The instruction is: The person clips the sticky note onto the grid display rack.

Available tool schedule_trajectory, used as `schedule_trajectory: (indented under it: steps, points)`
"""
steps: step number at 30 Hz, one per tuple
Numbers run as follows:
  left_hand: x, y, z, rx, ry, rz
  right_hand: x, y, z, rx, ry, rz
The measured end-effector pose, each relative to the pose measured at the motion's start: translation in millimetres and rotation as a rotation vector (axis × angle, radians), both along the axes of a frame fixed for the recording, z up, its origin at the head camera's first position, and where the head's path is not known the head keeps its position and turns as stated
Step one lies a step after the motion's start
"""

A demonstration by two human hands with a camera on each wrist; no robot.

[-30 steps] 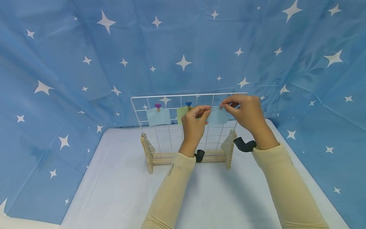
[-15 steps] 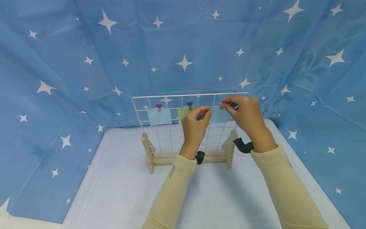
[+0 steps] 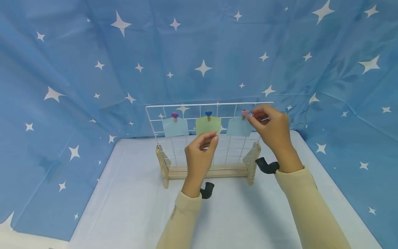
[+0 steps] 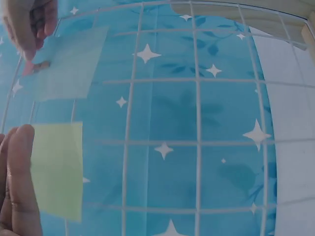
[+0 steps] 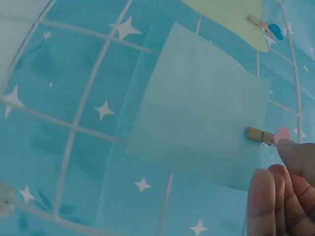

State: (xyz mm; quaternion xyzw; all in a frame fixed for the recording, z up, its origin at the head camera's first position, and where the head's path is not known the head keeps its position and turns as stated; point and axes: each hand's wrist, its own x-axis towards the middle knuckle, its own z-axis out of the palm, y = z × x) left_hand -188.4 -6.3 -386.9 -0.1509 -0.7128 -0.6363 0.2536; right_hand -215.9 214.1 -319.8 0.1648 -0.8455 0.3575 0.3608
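A pale blue paper sheet (image 3: 238, 126) hangs at the right of the white wire grid (image 3: 210, 104). A small wooden clothespin with a pink heart (image 5: 268, 136) clips its top edge. My right hand (image 3: 273, 122) is right beside that heart, its thumb overlapping it in the right wrist view, with fingers and thumb parted. Lower and to the left, my left hand (image 3: 200, 155) holds nothing, its fingers loosely bent in front of a green sheet (image 3: 207, 125). The green sheet hangs from a clothespin with a blue heart (image 3: 208, 113).
Another pale blue sheet (image 3: 175, 128) hangs at the left under a clothespin with a purple heart (image 3: 175, 115). Wooden feet (image 3: 163, 166) and a crossbar (image 3: 214, 174) support the grid on a white table (image 3: 130, 207). A blue star-patterned cloth (image 3: 199, 41) surrounds it.
My left hand has left the right-hand blue sheet and moved down and left. My right hand has let go of the clothespin and shifted slightly right, so the pink heart now shows.
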Motion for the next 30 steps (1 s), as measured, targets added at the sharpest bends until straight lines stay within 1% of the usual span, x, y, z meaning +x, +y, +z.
schedule_trajectory:
  steps: [3, 7, 10, 13, 16, 20, 25, 27, 30]
  points:
    - [6.7, -14.7, -6.5, -0.013, -0.059, -0.019, 4.3, 4.1, -8.1, -0.113, -0.039, 0.043]
    - [11.4, -32.0, -13.3, -0.025, -0.124, -0.061, 10.0, 8.6, -19.8, -0.201, -0.069, 0.097]
    - [13.4, -41.8, -17.7, -0.017, -0.138, -0.094, 14.6, 11.4, -29.8, -0.249, -0.09, 0.144]
    - [15.3, -49.6, -23.0, -0.01, -0.122, -0.109, 19.9, 13.8, -40.2, -0.272, -0.1, 0.184]
    - [19.2, -57.0, -28.0, -0.019, -0.108, -0.093, 25.1, 16.4, -49.4, -0.286, -0.101, 0.227]
    - [25.8, -67.8, -33.8, -0.051, -0.125, -0.042, 32.8, 20.3, -59.4, -0.289, -0.112, 0.255]
    - [32.6, -81.3, -41.3, -0.122, -0.143, 0.005, 45.7, 25.6, -72.1, -0.251, -0.153, 0.225]
    - [36.2, -86.0, -44.3, -0.165, -0.143, 0.018, 50.7, 28.4, -77.9, -0.211, -0.16, 0.205]
    - [42.8, -93.4, -48.9, -0.241, -0.161, 0.043, 57.8, 32.8, -87.2, -0.146, -0.172, 0.157]
